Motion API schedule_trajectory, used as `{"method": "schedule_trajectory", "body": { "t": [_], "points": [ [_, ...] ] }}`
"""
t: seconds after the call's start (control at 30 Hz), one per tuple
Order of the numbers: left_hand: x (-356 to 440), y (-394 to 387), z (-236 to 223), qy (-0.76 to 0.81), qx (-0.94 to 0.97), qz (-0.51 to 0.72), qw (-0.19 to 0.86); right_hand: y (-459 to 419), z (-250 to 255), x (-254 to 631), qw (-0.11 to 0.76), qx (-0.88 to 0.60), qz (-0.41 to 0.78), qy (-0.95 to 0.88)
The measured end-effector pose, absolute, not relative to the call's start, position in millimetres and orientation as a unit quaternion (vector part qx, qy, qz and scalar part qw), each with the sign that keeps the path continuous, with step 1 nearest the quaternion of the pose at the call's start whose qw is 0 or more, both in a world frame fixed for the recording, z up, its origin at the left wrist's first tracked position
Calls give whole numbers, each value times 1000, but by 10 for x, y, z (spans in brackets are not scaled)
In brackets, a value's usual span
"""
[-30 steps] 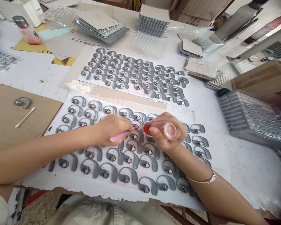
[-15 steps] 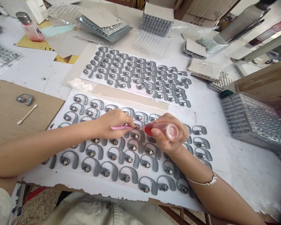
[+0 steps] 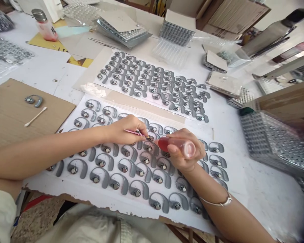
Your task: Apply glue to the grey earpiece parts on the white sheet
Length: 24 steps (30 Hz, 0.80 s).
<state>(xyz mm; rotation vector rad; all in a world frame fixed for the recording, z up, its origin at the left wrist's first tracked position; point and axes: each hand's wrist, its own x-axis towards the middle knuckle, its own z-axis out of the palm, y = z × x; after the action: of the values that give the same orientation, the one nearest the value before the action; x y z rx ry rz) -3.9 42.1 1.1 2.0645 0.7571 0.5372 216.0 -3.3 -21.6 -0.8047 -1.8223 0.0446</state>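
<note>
My left hand point(image 3: 128, 130) pinches a thin pink tool point(image 3: 134, 132), perhaps tweezers, its tip down at one grey ear-hook earphone part point(image 3: 150, 137). My right hand point(image 3: 186, 150) is wrapped round a small squeeze bottle of red liquid point(image 3: 176, 145), tilted with its base toward me. The bottle's nozzle points left, close to the tool's tip; whether it touches the part I cannot tell. Rows of similar ear-hook parts point(image 3: 137, 192) lie on the white sheet under my hands, each with a round silvery piece and fine wires. My hands and forearms cover some of them.
Beyond lies a second sheet of ear-hook parts point(image 3: 143, 81). At left, cardboard point(image 3: 5, 111) carries a cotton swab point(image 3: 35, 117) and a single ear-hook point(image 3: 36, 101). A capped bottle point(image 3: 46, 28) stands at the back left. Stacked plastic trays point(image 3: 276, 141) stand at right.
The pink tool has turned from its broad side to its thin edge as my left hand rotates slightly. My right hand keeps the bottle beside it. The whole view has shifted a little.
</note>
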Motion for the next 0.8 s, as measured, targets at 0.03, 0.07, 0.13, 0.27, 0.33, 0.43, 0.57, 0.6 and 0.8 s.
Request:
{"method": "schedule_trajectory", "body": {
  "t": [0.03, 0.07, 0.13, 0.27, 0.33, 0.43, 0.57, 0.6, 0.8],
  "points": [
    [-38, 423, 14, 302, 826, 216, 424, -34, -226, 2162, 545, -340, 21, -766],
    [-38, 424, 17, 301, 827, 216, 423, -33, -232, 2163, 545, -339, 22, -766],
    [-39, 426, 21, 301, 827, 217, 422, -31, -234, 2160, 547, -333, 19, -768],
    [-43, 431, 9, 300, 827, 214, 425, -28, -231, 2161, 551, -323, 7, -770],
    [-43, 434, 2, 299, 828, 211, 425, -29, -245, 2178, 553, -323, 10, -767],
    [-42, 436, 3, 298, 830, 210, 423, -31, -280, 2211, 564, -328, 16, -758],
    [-44, 432, 15, 302, 827, 211, 424, -19, -295, 2214, 564, -330, 10, -757],
    [-46, 431, 16, 304, 826, 210, 425, -13, -292, 2206, 565, -328, 7, -757],
    [-57, 426, 8, 301, 819, 214, 439, -2, -268, 2164, 566, -330, 14, -755]
  ]
}}
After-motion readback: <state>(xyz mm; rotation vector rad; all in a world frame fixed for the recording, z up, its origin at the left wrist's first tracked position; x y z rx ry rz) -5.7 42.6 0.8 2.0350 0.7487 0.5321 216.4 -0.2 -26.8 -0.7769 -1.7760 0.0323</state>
